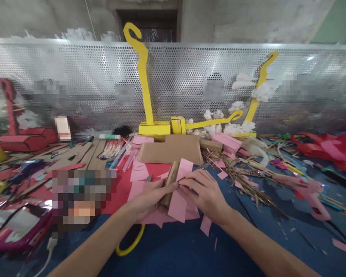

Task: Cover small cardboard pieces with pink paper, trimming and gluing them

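My left hand (148, 198) is closed around a narrow piece of brown cardboard (172, 177), its thumb lying across the top. A pink paper strip (178, 206) lies along the cardboard's right side. My right hand (207, 194) pinches at the strip's middle, close to the left thumb; whether something small is also between those fingertips I cannot make out. Below my hands are pink paper sheets (192, 215) over a red sheet (115, 196). A yellow scissor handle (131, 246) sticks out under the left forearm.
Behind my hands lies a cut cardboard sheet (173, 152). Yellow hook-topped stands (145, 96) rise before the perforated metal panel (178, 69). At right lie a pink glue gun (305, 188) and dry twigs (245, 181); at left, a red hooked stand (25, 138) and scraps.
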The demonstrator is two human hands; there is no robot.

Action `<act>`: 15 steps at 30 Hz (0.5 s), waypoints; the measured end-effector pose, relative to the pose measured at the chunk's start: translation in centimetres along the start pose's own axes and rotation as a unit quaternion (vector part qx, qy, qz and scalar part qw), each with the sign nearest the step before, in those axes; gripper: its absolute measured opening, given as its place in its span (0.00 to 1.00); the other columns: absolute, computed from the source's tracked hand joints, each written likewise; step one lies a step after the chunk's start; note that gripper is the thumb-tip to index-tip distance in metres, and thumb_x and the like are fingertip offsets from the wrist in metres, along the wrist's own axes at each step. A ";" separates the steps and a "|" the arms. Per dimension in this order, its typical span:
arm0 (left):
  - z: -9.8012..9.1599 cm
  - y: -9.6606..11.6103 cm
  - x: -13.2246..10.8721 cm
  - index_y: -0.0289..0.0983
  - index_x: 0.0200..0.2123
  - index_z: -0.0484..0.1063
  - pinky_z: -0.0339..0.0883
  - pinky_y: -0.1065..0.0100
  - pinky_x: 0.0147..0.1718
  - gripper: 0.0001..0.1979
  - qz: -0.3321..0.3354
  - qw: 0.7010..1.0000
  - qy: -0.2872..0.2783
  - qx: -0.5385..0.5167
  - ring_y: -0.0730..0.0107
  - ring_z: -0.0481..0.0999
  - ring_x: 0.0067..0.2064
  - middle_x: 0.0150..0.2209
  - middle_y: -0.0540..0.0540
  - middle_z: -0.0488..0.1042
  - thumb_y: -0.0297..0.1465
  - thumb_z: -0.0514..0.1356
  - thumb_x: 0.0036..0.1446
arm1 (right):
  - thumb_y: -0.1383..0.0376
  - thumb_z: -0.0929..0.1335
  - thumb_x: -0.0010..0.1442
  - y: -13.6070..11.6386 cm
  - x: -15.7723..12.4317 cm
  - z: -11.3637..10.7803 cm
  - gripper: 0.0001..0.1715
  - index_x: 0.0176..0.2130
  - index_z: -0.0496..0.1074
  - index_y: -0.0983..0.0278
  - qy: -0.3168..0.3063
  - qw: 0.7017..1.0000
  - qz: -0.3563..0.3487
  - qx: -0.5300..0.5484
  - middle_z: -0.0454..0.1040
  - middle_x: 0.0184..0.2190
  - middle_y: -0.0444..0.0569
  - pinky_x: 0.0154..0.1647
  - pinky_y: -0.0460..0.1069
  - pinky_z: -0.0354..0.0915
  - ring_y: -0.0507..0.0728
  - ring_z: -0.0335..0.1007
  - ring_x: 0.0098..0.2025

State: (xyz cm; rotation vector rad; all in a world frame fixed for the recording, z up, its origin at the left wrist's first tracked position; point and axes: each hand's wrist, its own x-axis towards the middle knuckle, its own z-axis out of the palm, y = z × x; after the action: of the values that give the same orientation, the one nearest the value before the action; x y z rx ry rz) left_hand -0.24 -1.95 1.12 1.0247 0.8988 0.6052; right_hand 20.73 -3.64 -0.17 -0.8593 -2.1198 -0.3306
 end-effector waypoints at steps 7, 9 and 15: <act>0.1 0.1 0.0 0.36 0.48 0.72 0.71 0.66 0.30 0.29 0.003 1.000 0.001 0.005 0.63 0.78 0.35 0.32 0.48 0.76 0.47 0.74 0.50 | 0.72 0.64 0.72 0.3 0.0 -0.3 0.09 0.42 0.73 0.62 -0.027 0.997 -0.034 -0.059 0.77 0.38 0.49 0.42 0.54 0.58 0.57 0.67 0.39; 0.1 0.1 0.0 0.36 0.49 0.72 0.71 0.67 0.30 0.29 0.008 1.000 -0.001 0.005 0.64 0.78 0.35 0.33 0.48 0.76 0.47 0.73 0.51 | 0.72 0.64 0.72 0.2 0.1 -0.2 0.09 0.42 0.72 0.62 -0.032 0.997 -0.038 -0.066 0.77 0.38 0.49 0.42 0.54 0.58 0.58 0.67 0.40; 0.0 -0.3 0.2 0.37 0.49 0.71 0.68 0.69 0.27 0.29 0.020 1.000 0.002 0.017 0.65 0.77 0.34 0.33 0.48 0.75 0.48 0.72 0.52 | 0.70 0.62 0.73 -0.1 0.3 -0.3 0.07 0.41 0.67 0.61 0.017 0.999 0.036 0.006 0.74 0.39 0.50 0.46 0.54 0.61 0.58 0.68 0.42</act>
State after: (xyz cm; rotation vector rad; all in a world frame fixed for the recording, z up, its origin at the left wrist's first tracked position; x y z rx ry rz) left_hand -0.09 -1.91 0.82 1.0733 0.8969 0.6277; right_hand 20.70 -3.66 0.24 -0.9154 -2.0523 -0.2917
